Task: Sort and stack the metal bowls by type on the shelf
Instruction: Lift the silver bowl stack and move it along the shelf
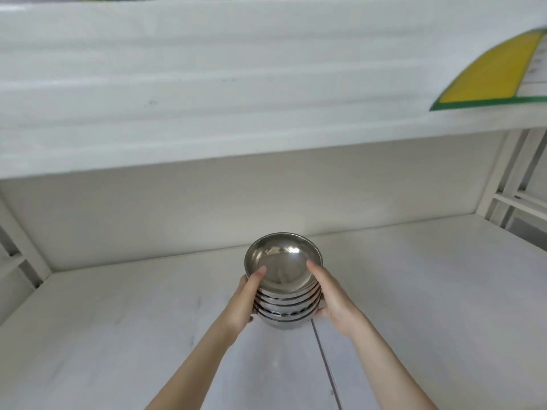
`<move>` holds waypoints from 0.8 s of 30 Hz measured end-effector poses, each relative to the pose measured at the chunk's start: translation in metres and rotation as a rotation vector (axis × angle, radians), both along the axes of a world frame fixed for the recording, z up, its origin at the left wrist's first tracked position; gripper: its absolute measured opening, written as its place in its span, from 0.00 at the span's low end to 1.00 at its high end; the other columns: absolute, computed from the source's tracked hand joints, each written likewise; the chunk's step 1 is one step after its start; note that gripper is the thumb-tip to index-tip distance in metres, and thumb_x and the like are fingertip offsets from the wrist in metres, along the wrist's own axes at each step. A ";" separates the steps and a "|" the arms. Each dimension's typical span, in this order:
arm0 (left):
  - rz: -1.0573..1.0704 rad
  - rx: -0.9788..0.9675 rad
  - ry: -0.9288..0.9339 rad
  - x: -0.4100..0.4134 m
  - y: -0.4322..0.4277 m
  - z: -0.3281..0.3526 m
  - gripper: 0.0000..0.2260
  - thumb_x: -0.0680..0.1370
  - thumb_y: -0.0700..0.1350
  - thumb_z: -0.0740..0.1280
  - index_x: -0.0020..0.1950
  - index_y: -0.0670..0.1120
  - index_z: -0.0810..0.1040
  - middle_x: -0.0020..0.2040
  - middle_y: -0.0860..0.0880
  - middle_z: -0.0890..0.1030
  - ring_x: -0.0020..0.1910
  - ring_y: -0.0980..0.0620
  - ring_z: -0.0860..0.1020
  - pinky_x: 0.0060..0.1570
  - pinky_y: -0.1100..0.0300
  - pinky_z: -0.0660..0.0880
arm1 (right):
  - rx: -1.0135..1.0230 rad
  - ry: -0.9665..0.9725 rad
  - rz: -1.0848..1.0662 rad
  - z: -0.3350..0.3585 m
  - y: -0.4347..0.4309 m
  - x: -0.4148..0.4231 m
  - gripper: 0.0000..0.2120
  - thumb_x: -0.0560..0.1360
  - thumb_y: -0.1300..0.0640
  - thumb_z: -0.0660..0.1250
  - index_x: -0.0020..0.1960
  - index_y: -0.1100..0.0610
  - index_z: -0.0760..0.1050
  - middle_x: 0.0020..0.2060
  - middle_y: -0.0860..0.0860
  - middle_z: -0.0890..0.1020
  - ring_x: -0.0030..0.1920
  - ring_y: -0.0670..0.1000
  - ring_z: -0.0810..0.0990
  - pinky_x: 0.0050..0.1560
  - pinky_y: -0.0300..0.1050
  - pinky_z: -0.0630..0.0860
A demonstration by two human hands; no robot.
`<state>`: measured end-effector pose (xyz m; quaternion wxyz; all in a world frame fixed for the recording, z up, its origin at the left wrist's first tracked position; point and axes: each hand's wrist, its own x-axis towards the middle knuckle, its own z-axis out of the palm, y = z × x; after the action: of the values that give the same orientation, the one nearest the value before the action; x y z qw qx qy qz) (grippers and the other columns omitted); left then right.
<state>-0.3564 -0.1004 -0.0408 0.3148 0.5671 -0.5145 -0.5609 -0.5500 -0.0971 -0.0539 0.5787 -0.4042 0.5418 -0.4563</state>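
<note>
A stack of several nested metal bowls [283,263] is in the middle of the view, over the white lower shelf board [118,321]. My left hand [244,300] grips the stack's left side with the thumb over the top rim. On the right side, my right hand [333,300] holds the stack, thumb on the top bowl's rim and fingers curled under the base. Whether the stack rests on the board or hangs just above it cannot be told.
The white upper shelf [236,99] juts out overhead. A yellow sheet with a green border [488,78] lies on its right end. Back panel [236,208] closes the rear. White frame uprights stand at far left [20,247] and right [509,184].
</note>
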 end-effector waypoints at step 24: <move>0.042 -0.076 0.021 -0.195 0.105 0.059 0.38 0.59 0.77 0.58 0.65 0.61 0.66 0.55 0.62 0.76 0.53 0.53 0.77 0.61 0.48 0.69 | -0.023 0.081 0.075 0.069 0.090 -0.198 0.26 0.74 0.33 0.58 0.65 0.47 0.72 0.58 0.49 0.82 0.58 0.50 0.80 0.62 0.60 0.75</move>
<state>-0.5515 0.0046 0.0180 0.3532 0.5596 -0.5200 -0.5401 -0.7479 -0.0075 0.0149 0.5683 -0.4491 0.5438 -0.4239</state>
